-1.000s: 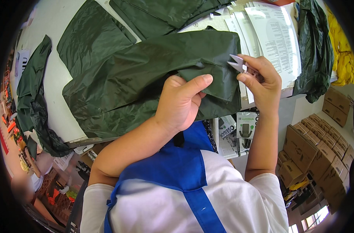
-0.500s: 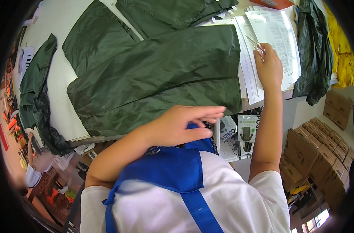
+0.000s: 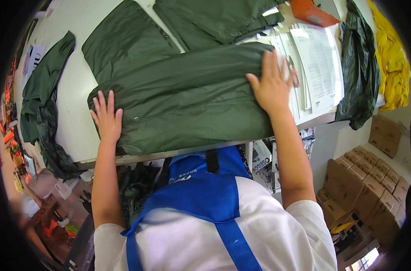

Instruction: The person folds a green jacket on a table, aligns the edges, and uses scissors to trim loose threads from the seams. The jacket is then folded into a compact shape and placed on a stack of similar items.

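A: What do you see from the head camera, looking down?

B: A big dark green shiny raincoat piece (image 3: 187, 99) lies folded flat on the white bench (image 3: 74, 90). Both hands are on it.

A: How are the hands?

B: The left hand (image 3: 107, 118) is spread wide, fingers apart, pressed flat on the near left corner of the green piece. The right hand (image 3: 272, 86) is spread too, pressed flat on its right end. Neither hand pinches or holds anything.

A: What is near the hands?

B: Just past the right hand is a pile of white printed papers (image 3: 316, 63). Beyond them is a flat orange box (image 3: 311, 12). Further right a dark green bag (image 3: 360, 72) hangs off the bench edge, with something yellow and crinkly (image 3: 390, 63) beside it. Beyond both hands more dark green pieces (image 3: 214, 16) lie on the bench. Left of the left hand another green piece (image 3: 43, 86) hangs over the side. Brown cardboard boxes (image 3: 368, 180) sit on the floor, down to the right.

A: How far along does it look?

B: I think the piece is folded over already and the hands are smoothing it. It looks like more folds are left, because it is wide.
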`<state>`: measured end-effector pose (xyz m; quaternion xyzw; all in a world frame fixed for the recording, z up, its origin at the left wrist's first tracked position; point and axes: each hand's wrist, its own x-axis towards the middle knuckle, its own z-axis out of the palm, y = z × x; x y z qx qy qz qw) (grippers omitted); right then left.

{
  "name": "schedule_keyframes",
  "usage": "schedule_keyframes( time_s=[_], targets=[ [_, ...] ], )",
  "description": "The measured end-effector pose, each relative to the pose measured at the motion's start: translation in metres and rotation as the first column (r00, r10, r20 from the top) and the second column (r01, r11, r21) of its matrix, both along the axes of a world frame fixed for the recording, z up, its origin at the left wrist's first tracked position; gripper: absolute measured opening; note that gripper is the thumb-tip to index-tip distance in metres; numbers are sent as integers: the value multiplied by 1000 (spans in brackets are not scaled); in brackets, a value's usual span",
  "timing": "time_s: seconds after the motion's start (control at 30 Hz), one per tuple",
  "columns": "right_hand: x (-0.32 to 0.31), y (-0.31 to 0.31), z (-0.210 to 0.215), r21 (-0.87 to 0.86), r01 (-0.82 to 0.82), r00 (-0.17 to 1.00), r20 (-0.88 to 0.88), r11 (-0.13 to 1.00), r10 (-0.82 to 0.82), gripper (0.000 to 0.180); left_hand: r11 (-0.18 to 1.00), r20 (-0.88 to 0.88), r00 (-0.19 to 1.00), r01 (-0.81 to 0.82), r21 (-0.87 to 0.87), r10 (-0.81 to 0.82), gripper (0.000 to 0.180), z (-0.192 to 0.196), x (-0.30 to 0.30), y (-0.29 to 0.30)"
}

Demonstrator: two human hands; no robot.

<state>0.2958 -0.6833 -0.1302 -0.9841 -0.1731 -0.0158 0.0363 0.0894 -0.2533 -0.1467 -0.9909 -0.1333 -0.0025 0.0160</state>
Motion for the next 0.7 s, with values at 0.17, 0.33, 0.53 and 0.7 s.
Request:
schedule_keyframes(
  time_s=[0.17, 0.33, 0.53, 0.7],
  targets=[
    [7, -46, 8, 328, 199, 973, 43, 923, -225, 53, 1000, 32, 999, -4, -5, 4, 58, -13, 3, 0],
    [-8, -10, 41, 409, -162, 982, 153, 898, 108, 10, 999, 56, 998, -14, -45, 16, 58, -11, 1, 1],
    [-2, -7, 18, 162, -247, 963, 154, 955, 223, 5, 998, 65, 998, -8, -59, 12, 58, -12, 1, 3],
    [-5, 2, 25, -57, -44, 979, 194, 997, 54, 7, 996, 26, 999, -19, -91, 22, 58, -4, 0, 4]
  ],
)
